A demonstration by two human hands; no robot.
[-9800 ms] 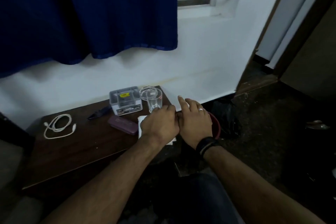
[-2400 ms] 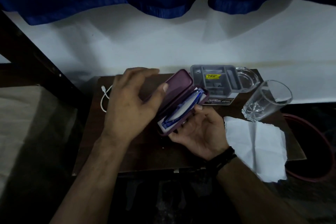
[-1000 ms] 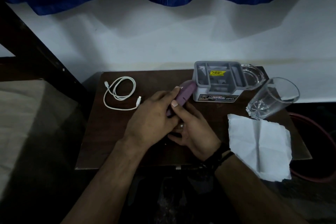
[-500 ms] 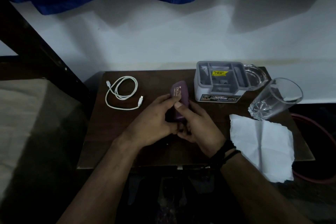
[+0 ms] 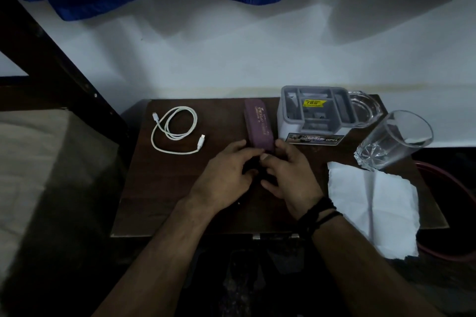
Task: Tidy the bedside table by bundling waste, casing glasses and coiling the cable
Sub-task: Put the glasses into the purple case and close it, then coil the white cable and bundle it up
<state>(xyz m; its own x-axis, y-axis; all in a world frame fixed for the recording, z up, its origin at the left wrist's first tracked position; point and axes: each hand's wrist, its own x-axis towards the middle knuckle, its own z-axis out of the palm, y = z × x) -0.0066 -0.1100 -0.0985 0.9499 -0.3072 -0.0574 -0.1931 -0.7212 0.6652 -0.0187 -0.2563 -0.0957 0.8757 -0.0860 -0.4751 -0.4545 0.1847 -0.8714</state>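
Observation:
The purple glasses case (image 5: pixel 258 123) lies closed and flat on the dark wooden bedside table (image 5: pixel 164 188), lengthwise toward the wall. My left hand (image 5: pixel 226 172) and my right hand (image 5: pixel 288 177) meet at its near end, with curled fingertips holding the end from both sides and the thumbs touching. A white cable (image 5: pixel 175 128) lies in a loose coil at the table's back left. A creased white sheet of paper (image 5: pixel 373 203) hangs over the table's front right edge.
A grey organiser box (image 5: pixel 314 116) stands right of the case, with a clear glass dish (image 5: pixel 365 108) behind it. An empty drinking glass (image 5: pixel 394 141) stands at the right. A red rim (image 5: pixel 443 170) shows below the table's right side. A bed (image 5: pixel 38 162) lies left.
The open case holding blue glasses was closed, then lowered. Over the last second both hands slid it flat toward the wall beside the organiser box.

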